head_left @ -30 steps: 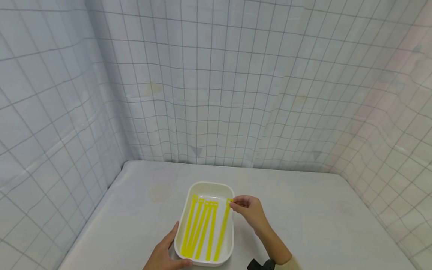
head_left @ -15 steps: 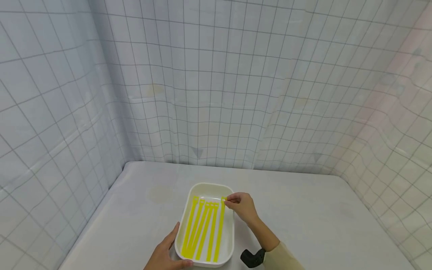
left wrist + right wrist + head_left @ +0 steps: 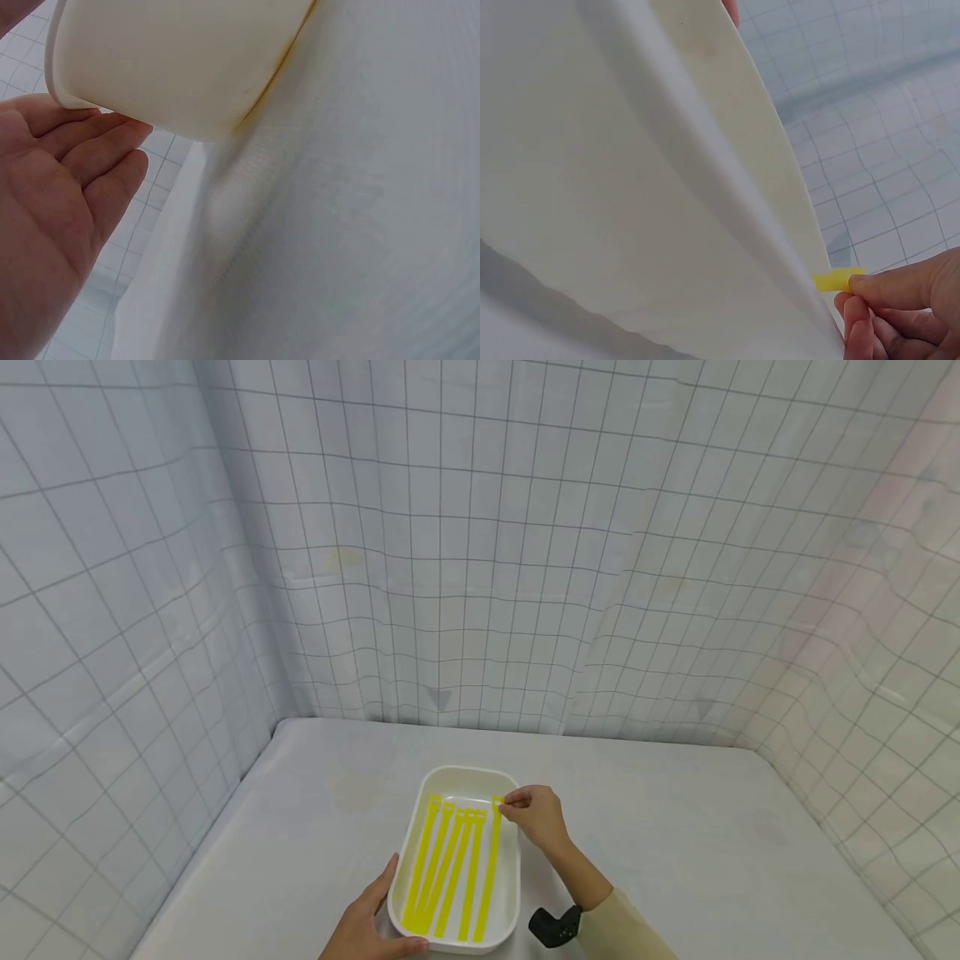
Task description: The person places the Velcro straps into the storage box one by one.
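A white, round-cornered tray (image 3: pixel 512 893) lies on the table and holds several flat yellow cable ties (image 3: pixel 448 881), each with a slotted head at the far end. My right hand (image 3: pixel 542 820) pinches the head of the rightmost yellow cable tie (image 3: pixel 490 877) between thumb and fingertips, by the tray's right wall. In the right wrist view, a short yellow end shows beyond the rim, beside the thumb. My left hand (image 3: pixel 367 917) holds the tray's near left corner, thumb at the near edge and fingers along the left side. The left wrist view shows fingertips (image 3: pixel 135 131) against the rim.
A white cloth covers the table (image 3: pixel 675 843) around the tray. White grid-patterned curtains (image 3: pixel 480 568) enclose the back and both sides. A black device (image 3: pixel 555 927) sits at the right wrist, by a cream sleeve (image 3: pixel 618 931).
My right hand has shifted left and slightly away from me, carrying the rightmost cable tie's head closer to the other ties. The left hand and tray stay almost in place.
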The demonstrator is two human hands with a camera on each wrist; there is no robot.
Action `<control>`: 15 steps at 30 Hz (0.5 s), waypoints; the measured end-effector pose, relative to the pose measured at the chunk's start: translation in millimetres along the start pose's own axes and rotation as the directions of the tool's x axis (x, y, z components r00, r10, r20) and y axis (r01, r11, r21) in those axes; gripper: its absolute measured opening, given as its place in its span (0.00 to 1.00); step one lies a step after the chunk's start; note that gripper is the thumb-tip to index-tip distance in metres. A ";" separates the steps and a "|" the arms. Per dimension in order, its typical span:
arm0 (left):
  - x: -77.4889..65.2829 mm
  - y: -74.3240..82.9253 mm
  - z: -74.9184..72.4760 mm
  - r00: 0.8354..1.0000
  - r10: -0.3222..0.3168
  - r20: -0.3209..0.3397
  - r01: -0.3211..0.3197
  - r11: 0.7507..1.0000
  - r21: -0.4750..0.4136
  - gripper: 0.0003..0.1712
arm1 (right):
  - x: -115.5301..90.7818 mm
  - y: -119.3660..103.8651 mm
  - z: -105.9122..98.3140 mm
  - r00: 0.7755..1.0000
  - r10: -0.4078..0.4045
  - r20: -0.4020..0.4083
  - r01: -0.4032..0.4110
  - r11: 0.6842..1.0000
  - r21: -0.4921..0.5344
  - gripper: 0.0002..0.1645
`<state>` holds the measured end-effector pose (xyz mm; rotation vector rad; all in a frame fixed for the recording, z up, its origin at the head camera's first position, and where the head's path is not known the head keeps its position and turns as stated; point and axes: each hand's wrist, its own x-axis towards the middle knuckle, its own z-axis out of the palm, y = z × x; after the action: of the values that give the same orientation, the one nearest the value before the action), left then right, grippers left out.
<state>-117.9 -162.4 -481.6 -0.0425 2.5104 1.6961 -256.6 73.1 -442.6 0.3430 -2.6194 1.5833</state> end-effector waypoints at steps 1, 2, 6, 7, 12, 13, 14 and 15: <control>0.0 -0.2 -0.1 1.000 0.002 0.002 -0.002 1.000 -0.003 0.65 | -0.1 -0.5 0.2 1.000 -0.002 -0.005 0.002 1.000 -0.007 0.06; 0.0 -0.4 -0.1 1.000 0.003 0.004 -0.003 1.000 -0.006 0.65 | -0.1 -0.7 0.4 1.000 0.001 -0.010 -0.001 1.000 -0.010 0.06; 0.2 -1.0 -0.1 1.000 0.016 0.008 -0.016 1.000 -0.014 0.65 | -0.3 -2.1 0.7 1.000 0.004 -0.020 -0.005 1.000 -0.025 0.06; 0.1 -1.0 -0.1 1.000 0.019 0.008 -0.019 1.000 -0.014 0.65 | -0.3 -1.9 0.7 1.000 0.006 -0.022 -0.006 0.999 -0.032 0.06; -0.2 -1.4 -0.1 1.000 0.021 0.007 -0.021 1.000 -0.007 0.65 | -0.6 -1.6 0.7 0.999 0.003 -0.033 -0.005 0.999 -0.047 0.05; -0.2 -1.2 -0.1 1.000 0.020 0.006 -0.020 1.000 -0.005 0.65 | -0.7 -1.7 0.6 0.999 -0.001 -0.032 0.000 0.999 -0.046 0.05; -0.3 -0.9 -0.1 1.000 0.013 0.007 -0.013 1.000 -0.007 0.65 | -0.8 -1.9 0.3 0.999 -0.004 -0.032 0.002 0.999 -0.043 0.05; -0.5 -0.2 -0.1 1.000 0.002 0.006 -0.002 1.000 -0.008 0.65 | -0.7 -1.9 0.1 0.999 -0.007 -0.032 0.005 0.999 -0.041 0.05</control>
<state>-117.4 -162.6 -481.8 -0.0357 2.5003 1.7049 -255.4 72.3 -441.1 0.3202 -2.6201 1.5181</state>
